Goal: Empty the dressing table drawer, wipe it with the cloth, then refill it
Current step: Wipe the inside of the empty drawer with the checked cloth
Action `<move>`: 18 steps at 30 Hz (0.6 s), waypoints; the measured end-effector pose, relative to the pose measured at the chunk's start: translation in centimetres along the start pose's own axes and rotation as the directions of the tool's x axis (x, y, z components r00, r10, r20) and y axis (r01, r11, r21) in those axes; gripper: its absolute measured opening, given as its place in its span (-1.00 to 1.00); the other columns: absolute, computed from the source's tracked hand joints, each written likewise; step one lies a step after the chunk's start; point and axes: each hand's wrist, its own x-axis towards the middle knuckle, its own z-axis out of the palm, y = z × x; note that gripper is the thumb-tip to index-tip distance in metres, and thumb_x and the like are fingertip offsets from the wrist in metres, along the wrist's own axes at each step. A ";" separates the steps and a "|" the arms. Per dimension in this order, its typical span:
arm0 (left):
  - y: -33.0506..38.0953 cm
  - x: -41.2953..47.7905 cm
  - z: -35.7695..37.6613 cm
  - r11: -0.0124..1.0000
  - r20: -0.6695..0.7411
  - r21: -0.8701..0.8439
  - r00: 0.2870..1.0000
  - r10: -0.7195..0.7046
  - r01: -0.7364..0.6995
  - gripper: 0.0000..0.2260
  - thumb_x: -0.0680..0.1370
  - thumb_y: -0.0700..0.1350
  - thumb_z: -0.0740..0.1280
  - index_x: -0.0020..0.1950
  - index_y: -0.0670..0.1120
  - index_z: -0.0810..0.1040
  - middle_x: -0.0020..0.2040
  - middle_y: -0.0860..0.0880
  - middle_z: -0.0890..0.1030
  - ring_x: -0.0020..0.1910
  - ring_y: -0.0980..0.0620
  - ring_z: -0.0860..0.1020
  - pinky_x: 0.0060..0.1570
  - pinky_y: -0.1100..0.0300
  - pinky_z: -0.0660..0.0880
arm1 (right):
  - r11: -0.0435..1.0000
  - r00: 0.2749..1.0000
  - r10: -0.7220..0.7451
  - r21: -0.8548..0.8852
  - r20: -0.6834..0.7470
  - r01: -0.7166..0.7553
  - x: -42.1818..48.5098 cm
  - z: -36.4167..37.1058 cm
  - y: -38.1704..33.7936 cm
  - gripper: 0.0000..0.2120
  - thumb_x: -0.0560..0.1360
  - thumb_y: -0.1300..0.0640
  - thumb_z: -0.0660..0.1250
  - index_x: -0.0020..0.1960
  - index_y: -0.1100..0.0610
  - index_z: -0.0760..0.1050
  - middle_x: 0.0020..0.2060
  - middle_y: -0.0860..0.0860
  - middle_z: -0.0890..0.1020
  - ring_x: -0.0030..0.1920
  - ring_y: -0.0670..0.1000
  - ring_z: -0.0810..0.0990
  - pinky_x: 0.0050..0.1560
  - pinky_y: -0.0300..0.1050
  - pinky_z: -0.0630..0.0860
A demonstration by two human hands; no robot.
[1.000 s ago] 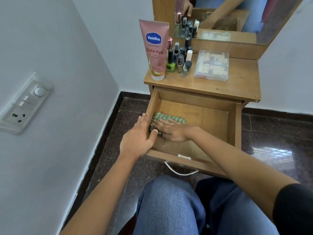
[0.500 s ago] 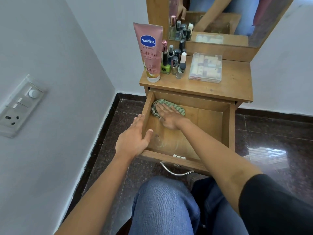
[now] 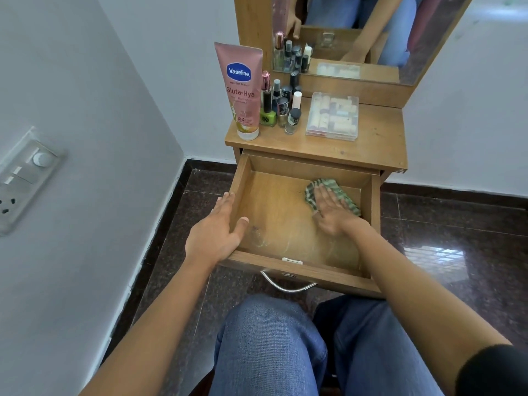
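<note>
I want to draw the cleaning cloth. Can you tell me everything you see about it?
The cloth is small, soft-looking fabric in green and pale checks. It lies crumpled on the wooden floor of the open drawer, at the far right near the back wall. The right hand presses flat on it with straight fingers and hides its middle, so only its edges show.

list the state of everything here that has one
drawer, pulled open, holding only the cloth
cloth, pressed flat at the drawer's back right
right hand, flat on the cloth, fingers straight
left hand, fingers straight, resting on the drawer's left wall
tube, upright on its cap, closed
bottles, upright, capped
box, lying flat, lid shut
</note>
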 end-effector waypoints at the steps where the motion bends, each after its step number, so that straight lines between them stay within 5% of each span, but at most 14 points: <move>1: 0.0 -0.1 0.0 1.000 -0.004 0.000 1.000 0.000 0.000 -0.40 0.60 0.25 0.03 0.59 0.10 0.02 0.59 0.14 0.05 0.29 -0.02 0.52 0.10 -0.08 0.55 | 0.999 1.000 0.023 0.023 0.003 -0.023 -0.3 0.2 0.2 -0.35 0.66 0.02 -0.05 0.51 0.10 -0.44 0.48 0.03 -0.42 0.48 0.05 -0.41 0.45 0.06 -0.34; 4: 0.1 0.0 0.1 1.000 -0.015 0.001 1.000 -0.002 0.002 -0.41 0.60 0.25 0.03 0.59 0.09 0.03 0.59 0.13 0.06 0.29 -0.02 0.52 0.11 -0.08 0.54 | 0.999 0.999 0.009 0.040 0.037 -0.011 -0.9 1.1 -0.3 -0.35 0.65 0.04 -0.05 0.50 0.11 -0.46 0.46 0.04 -0.44 0.47 0.06 -0.43 0.44 0.06 -0.36; 9: 0.2 -0.1 0.2 1.000 -0.015 0.009 1.000 0.001 -0.001 -0.40 0.60 0.25 0.03 0.59 0.07 0.04 0.59 0.13 0.06 0.26 -0.02 0.54 0.06 -0.06 0.56 | 0.970 0.967 -0.226 -0.067 0.116 0.234 -1.0 3.7 -3.2 -0.38 0.65 -0.02 -0.11 0.47 0.04 -0.49 0.37 -0.07 -0.48 0.42 -0.02 -0.47 0.33 -0.03 -0.47; 18: 0.2 -0.2 0.3 0.999 -0.013 0.032 1.000 0.019 -0.018 -0.42 0.62 0.21 0.06 0.60 0.06 0.04 0.60 0.11 0.07 0.29 -0.03 0.52 0.06 -0.02 0.54 | 0.943 0.949 -0.276 -0.151 0.152 0.298 4.2 0.0 -7.3 -0.42 0.66 -0.02 -0.10 0.52 -0.02 -0.38 0.50 -0.10 -0.35 0.49 -0.05 -0.37 0.49 0.02 -0.34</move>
